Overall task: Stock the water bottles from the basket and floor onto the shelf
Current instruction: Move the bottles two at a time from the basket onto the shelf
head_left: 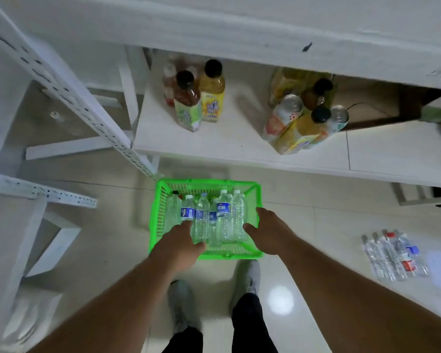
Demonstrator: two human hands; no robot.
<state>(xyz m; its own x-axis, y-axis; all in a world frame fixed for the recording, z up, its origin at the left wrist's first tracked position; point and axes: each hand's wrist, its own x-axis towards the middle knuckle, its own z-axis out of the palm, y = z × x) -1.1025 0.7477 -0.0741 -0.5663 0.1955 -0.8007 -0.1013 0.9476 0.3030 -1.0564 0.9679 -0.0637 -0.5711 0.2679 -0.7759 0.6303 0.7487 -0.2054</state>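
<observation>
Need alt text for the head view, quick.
Both hands reach into a green basket of water bottles on the floor: left hand and right hand. Ahead, a white shelf holds juice bottles; more water bottles lie at right.

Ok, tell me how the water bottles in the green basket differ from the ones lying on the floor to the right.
The basket bottles stand upright inside the green basket; the floor bottles lie flat on the tiles, side by side.
The basket bottles have both hands at them, left hand and right hand; the floor bottles lie untouched.
The basket bottles' labels are blue; among the floor bottles red ones show too.
Both are clear plastic water bottles, not yet shelved.
</observation>
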